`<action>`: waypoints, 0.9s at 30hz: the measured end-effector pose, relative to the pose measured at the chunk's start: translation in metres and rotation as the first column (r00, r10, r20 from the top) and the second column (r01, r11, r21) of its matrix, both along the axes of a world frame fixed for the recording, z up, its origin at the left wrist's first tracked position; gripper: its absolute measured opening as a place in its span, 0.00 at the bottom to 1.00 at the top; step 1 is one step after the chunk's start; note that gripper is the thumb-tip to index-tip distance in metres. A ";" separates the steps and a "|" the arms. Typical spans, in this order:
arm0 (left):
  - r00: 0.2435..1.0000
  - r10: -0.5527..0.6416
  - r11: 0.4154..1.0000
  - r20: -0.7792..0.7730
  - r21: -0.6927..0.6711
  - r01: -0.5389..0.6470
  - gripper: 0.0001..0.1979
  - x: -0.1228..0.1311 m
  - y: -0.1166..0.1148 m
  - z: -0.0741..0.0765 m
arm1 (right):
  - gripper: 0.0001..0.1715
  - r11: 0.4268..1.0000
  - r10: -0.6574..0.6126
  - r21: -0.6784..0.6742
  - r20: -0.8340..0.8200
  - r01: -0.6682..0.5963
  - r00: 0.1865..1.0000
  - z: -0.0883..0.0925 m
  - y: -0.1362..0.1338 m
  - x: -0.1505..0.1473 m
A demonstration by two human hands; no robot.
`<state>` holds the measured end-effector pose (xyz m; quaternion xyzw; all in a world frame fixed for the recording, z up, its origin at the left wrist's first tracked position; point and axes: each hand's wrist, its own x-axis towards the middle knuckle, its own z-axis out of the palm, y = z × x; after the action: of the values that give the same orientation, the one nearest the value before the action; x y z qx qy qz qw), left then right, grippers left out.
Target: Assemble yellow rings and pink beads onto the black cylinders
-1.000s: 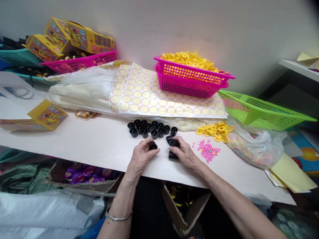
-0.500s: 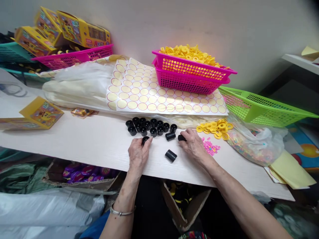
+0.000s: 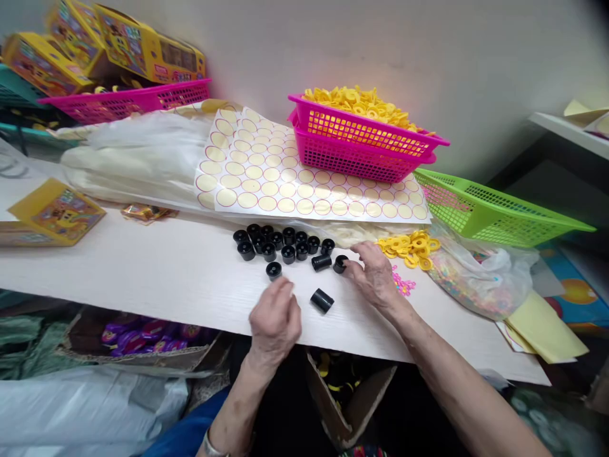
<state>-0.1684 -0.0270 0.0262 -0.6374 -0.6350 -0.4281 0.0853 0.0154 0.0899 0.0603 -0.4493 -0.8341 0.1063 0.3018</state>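
Several black round caps [image 3: 288,254] stand in a cluster on the white table [image 3: 190,273]. One more black cap [image 3: 273,271] stands just in front of them. Below it is my left hand [image 3: 275,315], fingers curled and blurred; whether anything is in them is hidden. My right hand [image 3: 373,273] touches another upright black cap [image 3: 340,264] with its fingertips, the fingers apart. Two black cylinders lie on their sides: one [image 3: 321,262] left of that cap, the other [image 3: 322,300] nearer the table's front edge.
Yellow rings [image 3: 412,247] and pink beads [image 3: 403,284] lie right of my right hand, near a bag of beads [image 3: 476,273]. Sticker sheets [image 3: 285,184], a pink basket [image 3: 361,158] and a green basket [image 3: 499,209] are behind. A yellow box [image 3: 66,212] sits left.
My left hand has let go of the front cap and drawn back toward the table edge. The black piece at my right hand now stands upright, and its fingers have loosened.
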 end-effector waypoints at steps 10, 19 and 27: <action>0.934 -0.337 0.831 0.119 -0.429 0.354 0.06 0.009 0.013 0.011 | 0.09 0.886 0.395 -0.074 0.639 -0.459 0.660 0.017 0.011 -0.057; 0.279 -0.035 0.927 0.960 -0.073 0.368 0.22 -0.012 -0.015 0.008 | 0.14 0.885 0.443 -0.205 0.100 -0.417 0.891 0.017 -0.001 -0.053; 0.635 0.172 0.971 0.753 -0.238 0.019 0.15 -0.039 -0.008 -0.004 | 0.14 0.851 0.368 -0.301 -0.242 -0.430 0.898 -0.008 -0.015 -0.059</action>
<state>-0.2074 -0.0352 0.0217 -0.3725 -0.6811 -0.5800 -0.2469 -0.0436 0.0751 0.0524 -0.3006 -0.8474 0.3512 0.2613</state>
